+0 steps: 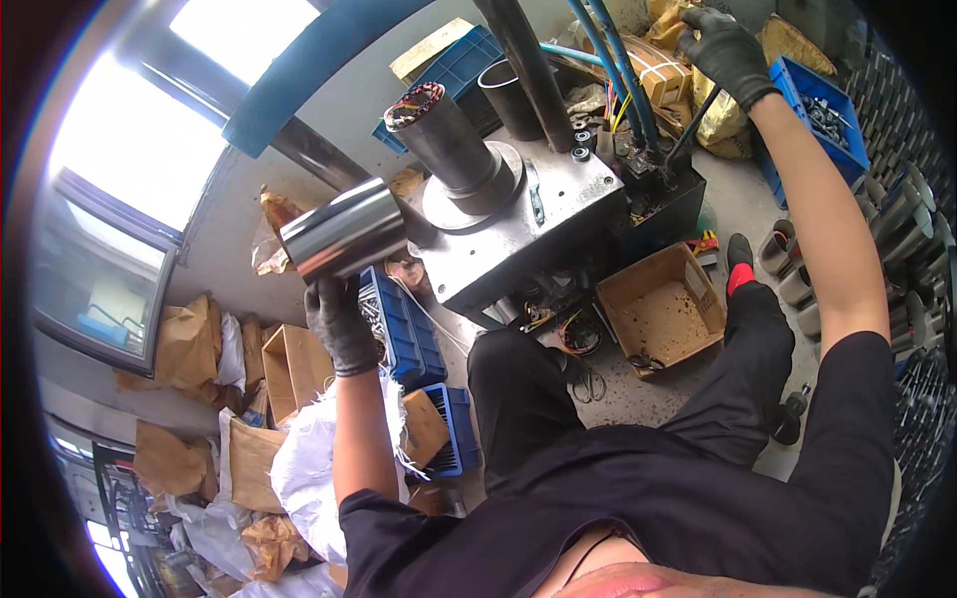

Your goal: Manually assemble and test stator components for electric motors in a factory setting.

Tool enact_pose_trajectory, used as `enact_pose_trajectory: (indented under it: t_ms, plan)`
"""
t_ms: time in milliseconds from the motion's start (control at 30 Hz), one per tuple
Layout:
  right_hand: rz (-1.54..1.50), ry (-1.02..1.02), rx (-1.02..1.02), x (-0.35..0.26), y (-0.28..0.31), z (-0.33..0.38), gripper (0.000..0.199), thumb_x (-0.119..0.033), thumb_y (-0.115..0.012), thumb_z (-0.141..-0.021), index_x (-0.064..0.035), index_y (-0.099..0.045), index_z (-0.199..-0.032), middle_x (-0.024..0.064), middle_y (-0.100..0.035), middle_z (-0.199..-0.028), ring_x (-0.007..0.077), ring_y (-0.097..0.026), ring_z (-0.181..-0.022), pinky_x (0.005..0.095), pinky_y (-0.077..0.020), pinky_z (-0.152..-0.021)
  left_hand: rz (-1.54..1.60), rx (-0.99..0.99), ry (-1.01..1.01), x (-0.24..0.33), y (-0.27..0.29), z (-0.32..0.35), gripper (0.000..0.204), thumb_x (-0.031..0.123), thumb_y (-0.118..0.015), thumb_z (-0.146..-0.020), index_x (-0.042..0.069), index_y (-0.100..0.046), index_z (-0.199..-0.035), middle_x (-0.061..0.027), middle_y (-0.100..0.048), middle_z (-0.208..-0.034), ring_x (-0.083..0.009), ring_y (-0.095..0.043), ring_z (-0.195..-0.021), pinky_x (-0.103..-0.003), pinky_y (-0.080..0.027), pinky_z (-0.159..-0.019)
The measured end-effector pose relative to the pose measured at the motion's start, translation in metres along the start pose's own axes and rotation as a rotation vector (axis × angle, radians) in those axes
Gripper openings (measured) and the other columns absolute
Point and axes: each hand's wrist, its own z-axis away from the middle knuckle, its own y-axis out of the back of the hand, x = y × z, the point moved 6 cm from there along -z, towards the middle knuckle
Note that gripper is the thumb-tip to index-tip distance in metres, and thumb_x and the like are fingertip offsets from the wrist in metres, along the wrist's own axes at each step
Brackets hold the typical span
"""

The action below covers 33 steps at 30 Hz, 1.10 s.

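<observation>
My left hand [344, 324], in a dark grey work glove, holds up a shiny metal cylinder [344, 231] from below, left of the press table. The cylinder lies nearly sideways. My right hand [731, 55], gloved too, reaches far to the upper right and closes round the upper end of a black lever [693, 125]; the fingers partly hide the grip. On the metal worktable [538, 234] a dark cylinder [444, 149] stands upright on a round plate [439, 207]. Coloured wire windings [414, 105] show at its top. A small hand tool [536, 194] lies beside the plate.
Dark posts [523, 60] and a blue frame [319, 70] rise round the table. A cardboard box [663, 309] sits on the floor by my legs. Blue crates [409, 339] stand at left, another blue crate [822, 130] at far right. Metal tubes [902, 224] are stacked at right.
</observation>
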Motion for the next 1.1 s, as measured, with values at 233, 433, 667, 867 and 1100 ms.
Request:
enact_pose_trajectory:
  t_ms: [233,433,667,867,1100]
  plan:
    - [0.108,-0.266,-0.481,-0.050,0.021,-0.040,0.065,-0.065,-0.062,-0.084,-0.0100,-0.075,-0.117,0.0159,-0.076,-0.113,0.0310,-0.074,-0.105,0.0526,-0.0502,-0.092,-0.076,-0.050,-0.172,-0.010,-0.066,-0.090,0.029,0.028,-0.078,-0.095,0.004,-0.065,-0.105,-0.0064,-0.068,-0.108,-0.0197,-0.067,-0.104,-0.037,-0.059,-0.091]
    - [0.221,-0.261,-0.700,-0.047,0.026,-0.040,0.048,-0.054,-0.057,-0.090,-0.0176,-0.079,-0.112,0.0118,-0.076,-0.117,0.0293,-0.073,-0.110,0.0530,-0.0500,-0.092,-0.285,-0.093,-0.177,-0.004,-0.117,-0.126,0.025,0.028,-0.078,-0.094,0.005,-0.069,-0.102,-0.0026,-0.068,-0.104,-0.0136,-0.065,-0.096,-0.032,-0.056,-0.082]
    - [0.241,-0.201,-0.682,-0.040,0.013,-0.039,0.040,-0.042,-0.052,-0.092,-0.0211,-0.080,-0.112,0.0093,-0.076,-0.120,0.0276,-0.072,-0.112,0.0547,-0.0500,-0.092,-0.417,-0.233,-0.100,0.009,-0.165,-0.203,0.033,0.028,-0.078,-0.092,0.004,-0.064,-0.108,-0.0032,-0.063,-0.098,-0.0121,-0.060,-0.089,-0.028,-0.053,-0.074]
    - [0.191,-0.232,-0.692,-0.039,0.021,-0.036,0.048,-0.052,-0.051,-0.092,-0.0189,-0.080,-0.110,0.0098,-0.076,-0.116,0.0269,-0.072,-0.111,0.0516,-0.0484,-0.096,-0.707,-0.375,-0.064,0.015,-0.209,-0.230,0.043,0.040,-0.080,-0.087,0.004,-0.065,-0.104,-0.0059,-0.066,-0.093,-0.0156,-0.061,-0.082,-0.033,-0.054,-0.073]
    - [0.181,-0.101,-0.696,-0.035,0.013,-0.030,0.046,-0.050,-0.055,-0.090,-0.0142,-0.080,-0.103,0.0139,-0.076,-0.111,0.0282,-0.073,-0.106,0.0482,-0.0516,-0.093,-0.740,-0.395,-0.033,0.013,-0.222,-0.237,0.044,0.039,-0.083,-0.086,0.005,-0.064,-0.105,-0.0040,-0.067,-0.087,-0.0129,-0.061,-0.078,-0.030,-0.051,-0.068]
